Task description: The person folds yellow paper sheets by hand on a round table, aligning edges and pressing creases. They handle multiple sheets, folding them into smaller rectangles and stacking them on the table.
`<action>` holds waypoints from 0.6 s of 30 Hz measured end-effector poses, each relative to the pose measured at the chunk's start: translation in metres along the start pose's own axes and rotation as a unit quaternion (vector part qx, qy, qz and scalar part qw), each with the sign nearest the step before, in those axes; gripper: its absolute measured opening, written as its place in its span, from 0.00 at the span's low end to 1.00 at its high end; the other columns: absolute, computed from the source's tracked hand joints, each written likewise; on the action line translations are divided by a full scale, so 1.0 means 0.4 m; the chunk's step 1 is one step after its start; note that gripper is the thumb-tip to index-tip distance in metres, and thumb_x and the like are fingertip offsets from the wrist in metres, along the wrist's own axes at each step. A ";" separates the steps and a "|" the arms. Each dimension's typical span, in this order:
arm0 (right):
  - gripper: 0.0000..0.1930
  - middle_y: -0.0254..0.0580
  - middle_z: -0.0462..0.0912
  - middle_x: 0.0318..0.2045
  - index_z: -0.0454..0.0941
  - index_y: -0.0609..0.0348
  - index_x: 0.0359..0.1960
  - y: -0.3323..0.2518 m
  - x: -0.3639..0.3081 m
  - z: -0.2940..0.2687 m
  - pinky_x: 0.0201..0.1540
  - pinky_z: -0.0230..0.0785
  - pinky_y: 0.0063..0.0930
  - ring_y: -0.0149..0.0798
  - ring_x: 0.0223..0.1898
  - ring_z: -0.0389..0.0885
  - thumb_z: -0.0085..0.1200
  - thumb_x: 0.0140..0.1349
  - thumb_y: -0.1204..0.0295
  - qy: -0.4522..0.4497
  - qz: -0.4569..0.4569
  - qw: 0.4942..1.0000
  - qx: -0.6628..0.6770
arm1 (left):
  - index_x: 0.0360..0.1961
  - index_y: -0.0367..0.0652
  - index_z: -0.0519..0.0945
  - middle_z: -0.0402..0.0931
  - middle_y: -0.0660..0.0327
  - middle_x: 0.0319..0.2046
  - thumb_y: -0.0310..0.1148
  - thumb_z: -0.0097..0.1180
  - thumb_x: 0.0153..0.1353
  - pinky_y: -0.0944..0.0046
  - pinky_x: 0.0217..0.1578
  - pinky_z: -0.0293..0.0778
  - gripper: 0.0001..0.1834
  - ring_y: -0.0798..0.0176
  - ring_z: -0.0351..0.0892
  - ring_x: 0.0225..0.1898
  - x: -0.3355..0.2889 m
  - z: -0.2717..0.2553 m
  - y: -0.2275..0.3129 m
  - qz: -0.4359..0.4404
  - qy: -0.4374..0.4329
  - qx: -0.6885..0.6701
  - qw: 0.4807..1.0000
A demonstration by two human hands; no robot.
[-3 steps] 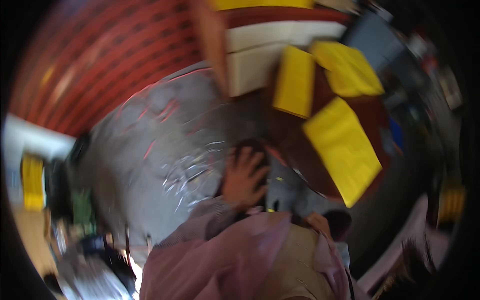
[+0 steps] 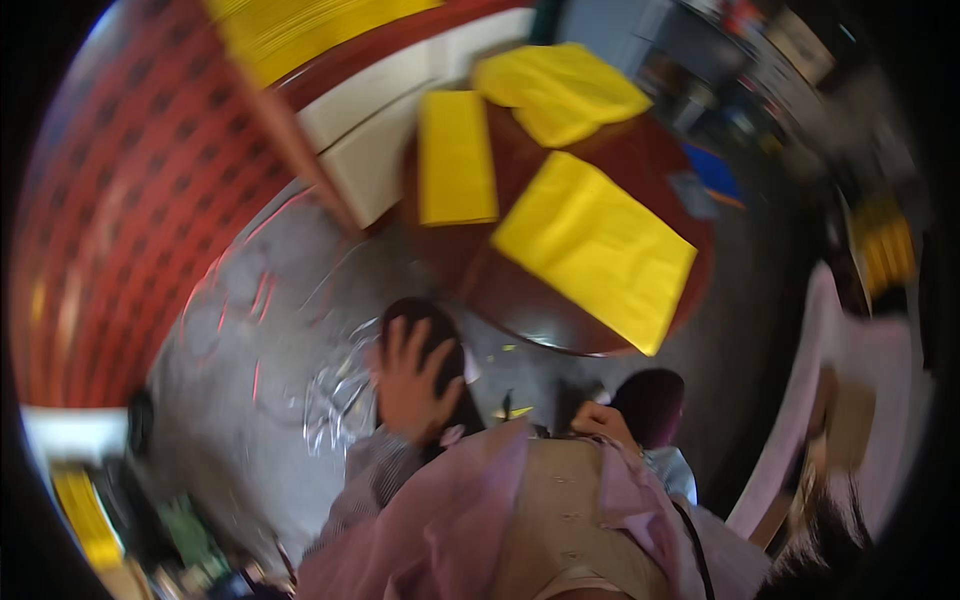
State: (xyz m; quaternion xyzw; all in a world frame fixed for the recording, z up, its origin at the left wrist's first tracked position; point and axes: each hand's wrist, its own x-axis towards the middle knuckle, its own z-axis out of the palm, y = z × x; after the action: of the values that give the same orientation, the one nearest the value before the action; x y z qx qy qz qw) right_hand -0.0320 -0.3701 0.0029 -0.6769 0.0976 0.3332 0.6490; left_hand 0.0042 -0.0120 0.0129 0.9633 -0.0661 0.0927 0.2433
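Note:
My left hand (image 2: 412, 385) lies with its fingers spread on my left knee (image 2: 415, 318), which is covered in dark cloth. Close to my other knee (image 2: 650, 402), my right hand (image 2: 603, 420) is curled closed; whatever may be inside it is hidden. Beyond my knees stands a round, dark red table (image 2: 480, 290). A large yellow sheet (image 2: 600, 250) is spread over its near side. Farther back are a narrow, folded-looking yellow piece (image 2: 457, 158) and a crumpled yellow piece (image 2: 560, 88). Neither hand touches the yellow pieces.
Clear, shiny plastic scraps (image 2: 335, 405) and red strands (image 2: 262, 295) litter the grey floor left of my legs. A red patterned panel (image 2: 150, 170) rises at the left, beside pale boxes (image 2: 370, 165). Pink cloth (image 2: 815, 370) hangs at the right.
The view has swung, so the table and yellow pieces now sit farther left in the picture. My left hand stays spread on the knee; my right hand now shows more fully.

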 end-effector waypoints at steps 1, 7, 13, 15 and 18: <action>0.10 0.27 0.79 0.29 0.78 0.57 0.32 0.014 -0.009 -0.001 0.32 0.63 0.18 0.18 0.30 0.71 0.65 0.70 0.72 -0.016 -0.034 0.997 0.067 | 0.63 0.54 0.82 0.63 0.53 0.76 0.45 0.70 0.55 0.27 0.75 0.45 0.32 0.39 0.48 0.82 0.004 -0.005 0.011 -0.008 -0.011 0.017 1.000; 0.12 0.24 0.75 0.27 0.76 0.52 0.32 -0.083 -0.048 -0.152 0.29 0.60 0.20 0.21 0.26 0.67 0.69 0.67 0.68 0.099 -0.145 0.971 0.164 | 0.63 0.54 0.81 0.64 0.52 0.76 0.41 0.70 0.58 0.28 0.75 0.47 0.29 0.35 0.50 0.81 0.034 0.011 0.049 0.028 -0.012 0.059 0.998; 0.12 0.28 0.78 0.27 0.85 0.62 0.43 -0.248 0.153 -0.539 0.30 0.64 0.20 0.22 0.27 0.70 0.56 0.79 0.66 0.346 -0.289 0.893 0.014 | 0.62 0.52 0.81 0.65 0.52 0.75 0.37 0.69 0.59 0.27 0.73 0.51 0.28 0.35 0.53 0.80 0.056 0.028 0.047 0.001 -0.032 0.088 0.996; 0.13 0.33 0.88 0.32 0.90 0.59 0.48 -0.295 0.265 -0.673 0.34 0.74 0.23 0.26 0.30 0.81 0.58 0.76 0.65 0.424 -0.269 0.856 -0.120 | 0.62 0.51 0.81 0.65 0.51 0.75 0.37 0.69 0.59 0.28 0.73 0.51 0.28 0.35 0.54 0.79 0.060 0.035 0.051 0.001 -0.025 0.098 0.995; 0.13 0.52 0.91 0.41 0.91 0.55 0.50 -0.342 0.452 -0.835 0.45 0.80 0.39 0.48 0.40 0.90 0.62 0.71 0.63 0.481 -0.322 0.772 -0.263 | 0.62 0.51 0.81 0.65 0.51 0.75 0.37 0.69 0.59 0.30 0.74 0.52 0.28 0.35 0.54 0.79 0.063 0.034 0.055 -0.011 -0.028 0.115 0.993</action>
State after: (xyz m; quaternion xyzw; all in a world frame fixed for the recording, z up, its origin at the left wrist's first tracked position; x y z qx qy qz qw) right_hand 0.2909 -0.6122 -0.0119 -0.8850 0.0815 -0.2518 0.3830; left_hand 0.0269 -0.0398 0.0165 0.9877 -0.0509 0.0695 0.1303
